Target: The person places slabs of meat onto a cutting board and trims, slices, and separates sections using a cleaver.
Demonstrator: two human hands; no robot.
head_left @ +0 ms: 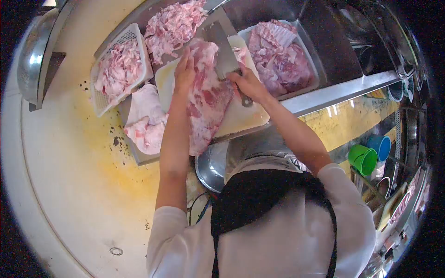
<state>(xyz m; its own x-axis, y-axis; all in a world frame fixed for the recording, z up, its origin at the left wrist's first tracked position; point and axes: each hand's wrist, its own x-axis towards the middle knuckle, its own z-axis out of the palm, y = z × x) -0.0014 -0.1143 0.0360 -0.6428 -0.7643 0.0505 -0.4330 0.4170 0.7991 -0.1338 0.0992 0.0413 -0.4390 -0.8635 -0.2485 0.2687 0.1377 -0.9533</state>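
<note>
A long slab of raw meat (207, 102) lies lengthwise on a white cutting board (243, 116), its near end hanging over the board's edge. My left hand (185, 74) rests flat on the slab's upper left side, fingers stretched out. My right hand (249, 85) is closed round the handle of a broad cleaver (220, 46). The blade lies along the slab's right side, pointing away from me. Whether its edge is in the meat I cannot tell. A smaller piece of meat (239, 54) sits right of the blade.
Cut meat fills a white basket (147, 58) at left and a tray (315, 78) at right. More meat is piled behind the board (171, 28). A pale chunk (147, 120) lies left of the slab. Below are a metal bowl (208, 169) and a green bucket (363, 160).
</note>
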